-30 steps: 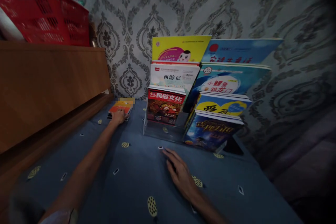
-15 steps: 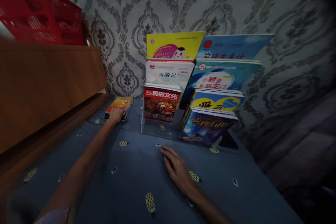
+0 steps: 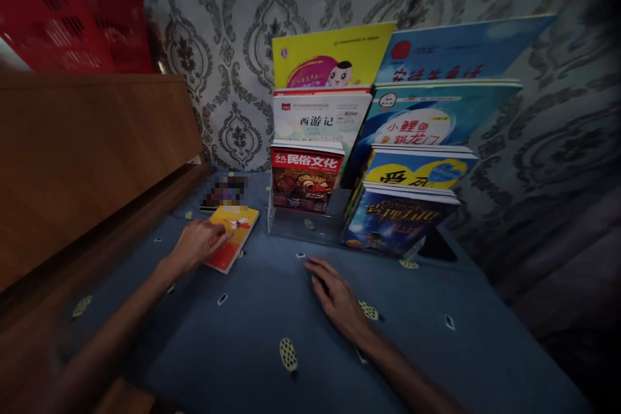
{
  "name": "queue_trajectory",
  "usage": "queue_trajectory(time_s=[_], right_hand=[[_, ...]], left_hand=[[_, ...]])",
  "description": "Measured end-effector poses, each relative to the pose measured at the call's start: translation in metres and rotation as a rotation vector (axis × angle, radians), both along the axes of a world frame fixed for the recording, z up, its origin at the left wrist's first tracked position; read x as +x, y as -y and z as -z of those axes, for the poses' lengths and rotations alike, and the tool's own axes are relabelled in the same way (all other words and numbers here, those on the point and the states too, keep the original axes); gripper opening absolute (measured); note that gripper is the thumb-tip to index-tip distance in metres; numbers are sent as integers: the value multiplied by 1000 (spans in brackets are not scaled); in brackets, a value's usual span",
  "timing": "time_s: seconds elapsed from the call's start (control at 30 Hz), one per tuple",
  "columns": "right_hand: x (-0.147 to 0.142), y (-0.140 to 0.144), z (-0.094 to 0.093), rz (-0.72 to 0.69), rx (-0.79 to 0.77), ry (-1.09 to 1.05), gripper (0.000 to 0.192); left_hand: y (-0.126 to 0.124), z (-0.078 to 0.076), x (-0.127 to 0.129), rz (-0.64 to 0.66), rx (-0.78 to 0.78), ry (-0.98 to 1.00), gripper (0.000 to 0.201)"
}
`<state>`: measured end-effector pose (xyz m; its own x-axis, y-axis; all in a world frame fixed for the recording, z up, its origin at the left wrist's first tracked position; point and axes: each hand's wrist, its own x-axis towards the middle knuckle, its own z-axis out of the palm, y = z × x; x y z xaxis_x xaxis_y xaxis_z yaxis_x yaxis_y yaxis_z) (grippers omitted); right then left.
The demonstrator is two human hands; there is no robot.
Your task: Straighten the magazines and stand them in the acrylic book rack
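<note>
Damask wallpaper backs a blue-clothed surface [image 3: 272, 310] with a clear book rack [image 3: 301, 229]. Left hand [image 3: 196, 244] grips a yellow-orange booklet [image 3: 234, 236] lying left of the rack; right hand [image 3: 339, 297] rests flat, fingers spread.

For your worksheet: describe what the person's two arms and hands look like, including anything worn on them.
Both forearms are bare, with no sleeve showing. The left hand and right hand wear no gloves, and no rings, watch or bracelet can be made out in the dim, slightly blurred picture. The fingers are slim, and both arms look lean.
</note>
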<state>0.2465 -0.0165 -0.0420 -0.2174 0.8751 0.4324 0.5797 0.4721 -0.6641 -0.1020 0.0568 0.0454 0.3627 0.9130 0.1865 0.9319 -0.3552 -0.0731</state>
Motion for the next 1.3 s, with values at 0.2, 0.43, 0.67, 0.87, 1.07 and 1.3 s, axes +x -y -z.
queue_trajectory(time_s=[0.2, 0.43, 0.67, 0.87, 1.07, 1.3], right_hand=[[0, 2, -5, 8, -6, 20, 35], [0, 1, -8, -28, -14, 27, 35], [-2, 3, -11, -45, -30, 36, 36], [-5, 3, -8, -50, 3, 30, 36], [-6, 3, -10, -83, 20, 21, 37], [-6, -2, -10, -99, 18, 6, 41]], left_hand=[[-70, 24, -1, -266, -83, 192, 55], [-68, 51, -12, -201, -150, 217, 58], [-19, 52, -11, -3, -211, 167, 57], [8, 47, 7, 201, -270, 146, 54], [10, 41, 63, 552, -284, 145, 47], [6, 50, 123, 667, -58, 299, 40]])
